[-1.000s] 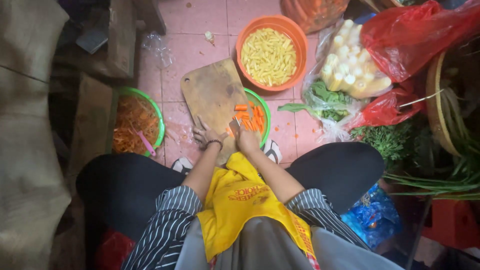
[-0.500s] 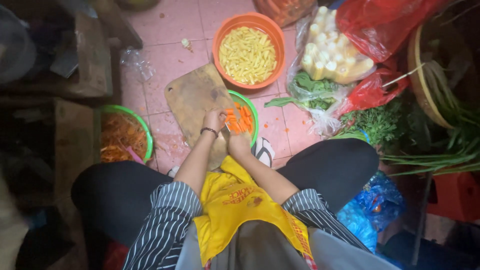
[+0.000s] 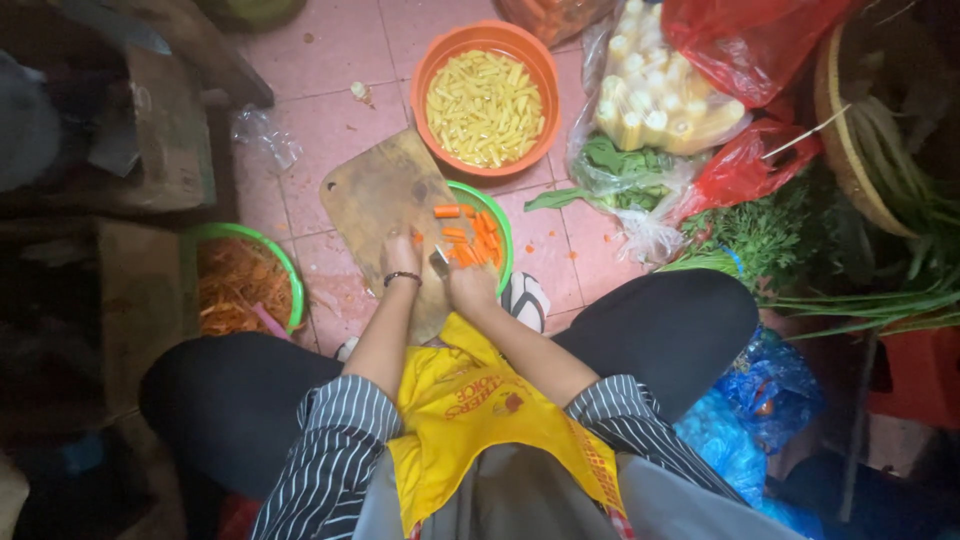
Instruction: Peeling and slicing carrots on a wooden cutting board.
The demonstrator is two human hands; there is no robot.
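Note:
A worn wooden cutting board [image 3: 380, 195] lies on the pink tiled floor, its right edge over a green bowl [image 3: 500, 225]. Cut carrot sticks [image 3: 468, 238] lie where the board meets the bowl. My left hand [image 3: 400, 260], with a dark band at the wrist, presses a small carrot piece [image 3: 416, 240] onto the board. My right hand [image 3: 470, 285] is closed around a small knife [image 3: 438, 262] whose grey blade points at the left hand. The two hands nearly touch.
An orange bowl [image 3: 430, 75] of pale yellow sticks stands beyond the board. A green basin [image 3: 285, 265] of carrot peelings sits at the left. Bags of baby corn [image 3: 660, 95], leafy greens [image 3: 620, 165] and herbs [image 3: 760, 235] crowd the right. Boxes [image 3: 150, 130] line the left.
The view has swung a little, so the board and bowls sit differently in frame. Both hands stay together at the board's near edge by the carrot sticks.

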